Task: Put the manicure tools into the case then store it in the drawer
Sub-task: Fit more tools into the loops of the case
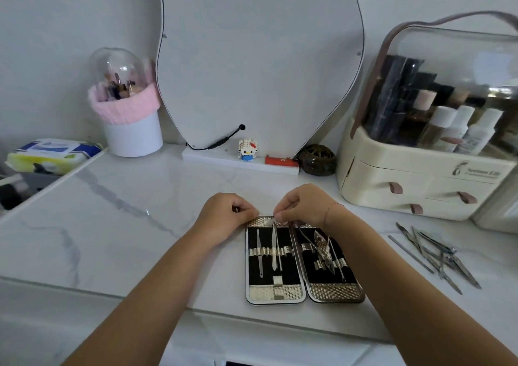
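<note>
1. Head view showed the case lying open and flat on the table, straight ahead of me, with its two halves side by side and its long axis running away from the body.
2. My right hand sat at the far end of the left half. Its fingers were curled and its fingertips pinched the top of a slim tool that lay lengthwise under the strap, pointing back toward me.
3. My left hand was curled at the far left corner of the case. I could not tell whether it pinched the rim or only rested against it.
4. The relation that mattered was this: the loose tools lay in a heap to the right of the case, just outside my right forearm and well apart from the left hand. Their long axes ran diagonally, from far-left to near-right, so each would need a turn to line up with the straps.
5. I judged the right hand the nearer one for the next pick — a sideways reach, no crossing over.
6. The drawers stood shut beyond the heap, also on the right — storing the case was not yet due.
</note>
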